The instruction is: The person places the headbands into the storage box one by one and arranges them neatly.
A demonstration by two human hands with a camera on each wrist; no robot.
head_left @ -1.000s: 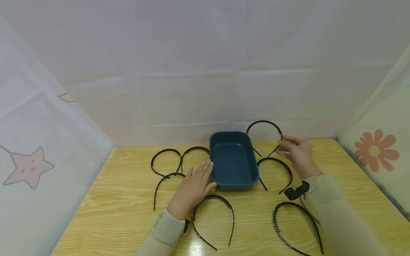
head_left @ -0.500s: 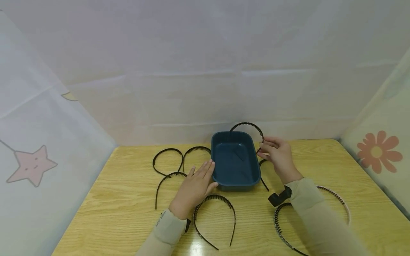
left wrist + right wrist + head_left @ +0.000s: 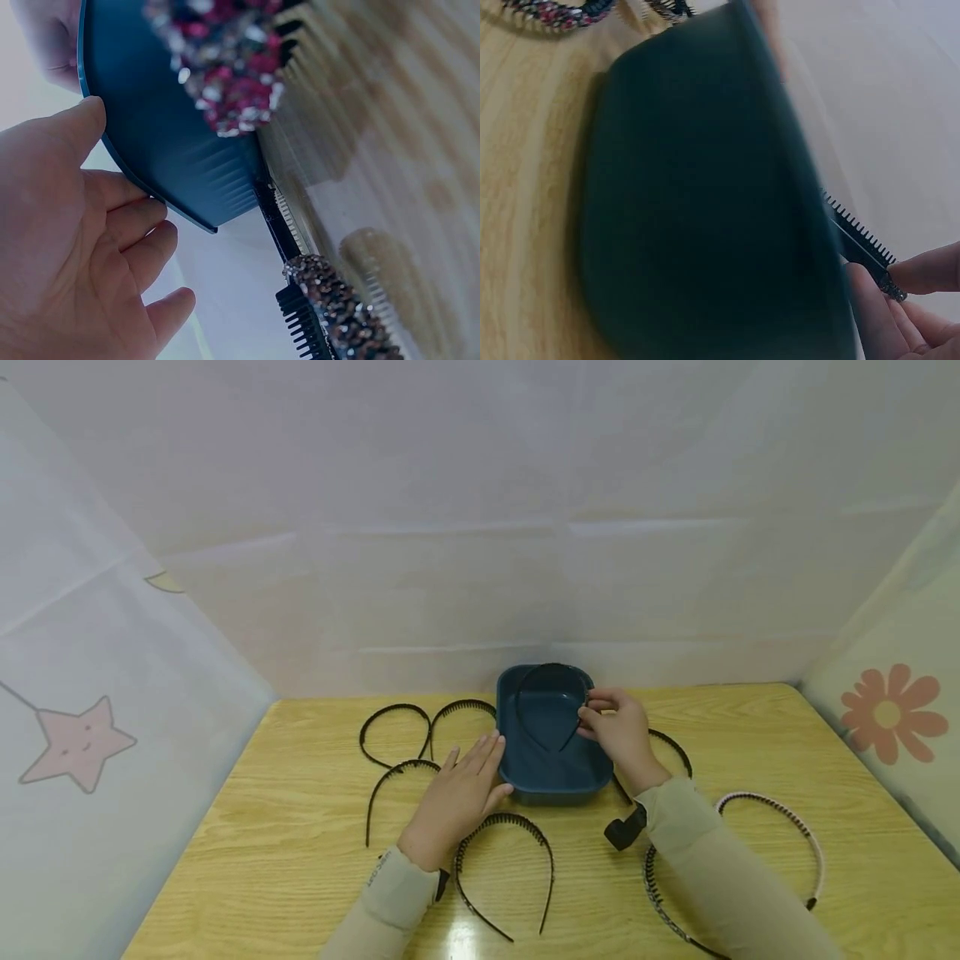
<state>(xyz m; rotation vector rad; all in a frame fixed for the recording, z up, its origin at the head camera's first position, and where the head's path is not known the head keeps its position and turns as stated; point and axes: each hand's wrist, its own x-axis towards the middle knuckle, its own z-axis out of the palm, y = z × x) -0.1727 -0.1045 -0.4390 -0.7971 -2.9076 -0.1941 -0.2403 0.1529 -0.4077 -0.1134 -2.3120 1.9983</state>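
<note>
A black toothed headband [image 3: 519, 693] is over the dark blue basin [image 3: 555, 785], its two ends toward me. My right hand [image 3: 621, 731] pinches it by its right side; the right wrist view shows thumb and fingers on the toothed band [image 3: 862, 244]. My left hand [image 3: 459, 797] lies with straight fingers against the basin's left rim. In the left wrist view, those fingers [image 3: 139, 232] touch the basin's edge [image 3: 169, 202]. Just below the basin a toothed headband [image 3: 551, 868] rests on the table.
Left of the basin lie several black headbands [image 3: 395, 707]. On the right are a pink headband [image 3: 817, 852], a silvery-decorated headband [image 3: 651, 893] and a black headband [image 3: 678, 747] partly hidden by my right arm. A pale cloth [image 3: 420, 593] hangs behind the wooden table [image 3: 247, 827].
My right hand has carried the black headband leftward, from beside the basin to over it. The left hand has stayed at the basin's rim.
</note>
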